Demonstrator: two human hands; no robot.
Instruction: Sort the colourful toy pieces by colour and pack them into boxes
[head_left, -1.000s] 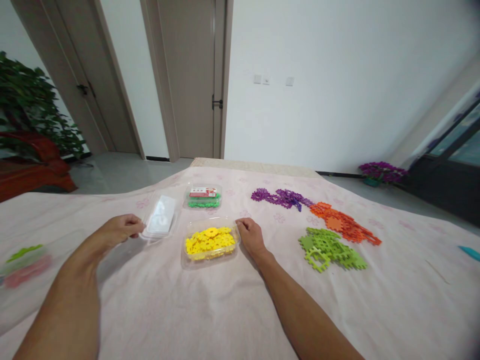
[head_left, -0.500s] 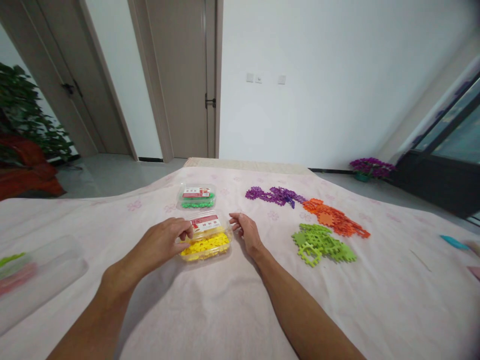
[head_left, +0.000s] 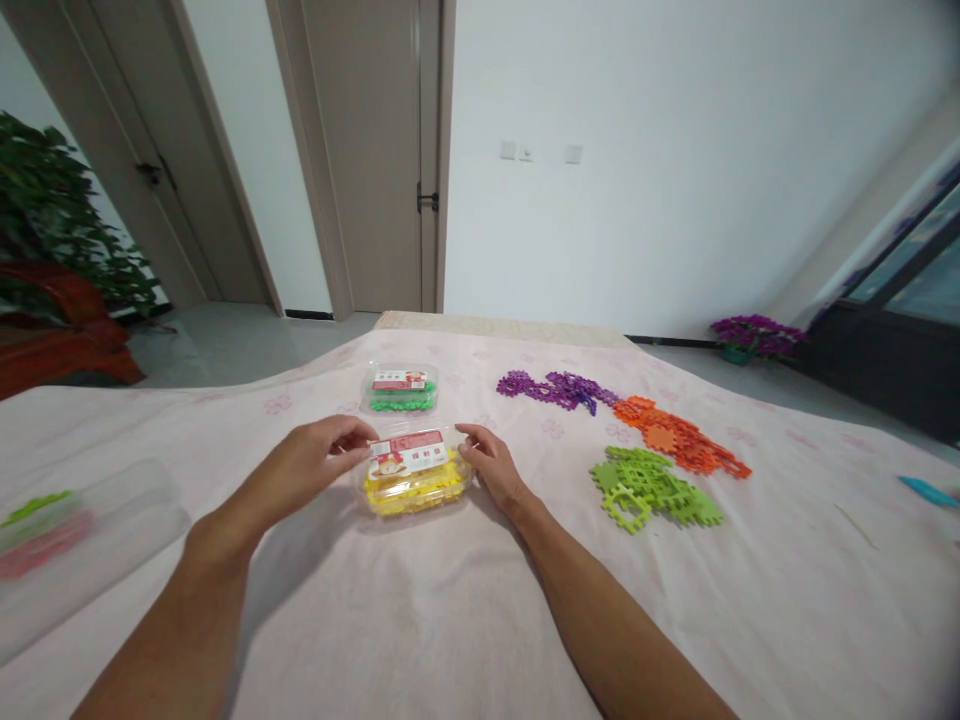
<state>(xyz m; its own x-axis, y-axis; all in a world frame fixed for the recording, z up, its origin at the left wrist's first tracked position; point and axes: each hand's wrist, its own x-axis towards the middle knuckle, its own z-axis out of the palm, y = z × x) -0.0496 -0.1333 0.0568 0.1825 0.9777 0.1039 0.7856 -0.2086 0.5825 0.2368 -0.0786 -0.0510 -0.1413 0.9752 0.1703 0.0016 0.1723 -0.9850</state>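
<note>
In front of me stands a clear plastic box (head_left: 414, 508) of yellow pieces, a red-and-white label on its lid (head_left: 409, 455). The lid lies over the yellow pieces; whether it is latched I cannot tell. My left hand (head_left: 319, 455) has its thumb and fingers at the lid's left edge. On the opposite side, my right hand (head_left: 495, 468) grips the right edge, fingers behind and thumb in front. Just behind sits a similar clear box (head_left: 403, 390) with green pieces and a label.
Purple pieces (head_left: 559, 390), orange pieces (head_left: 675, 437) and lime-green pieces (head_left: 656, 488) lie in piles on the right of the pink-white cloth (head_left: 450, 620). A translucent bin (head_left: 142, 510) with green and pink things stands at left. A blue object (head_left: 928, 491) lies far right.
The lid with its label has come down over the yellow pieces. My left hand has shifted to the lid's left back corner, and my right thumb has come onto the right edge.
</note>
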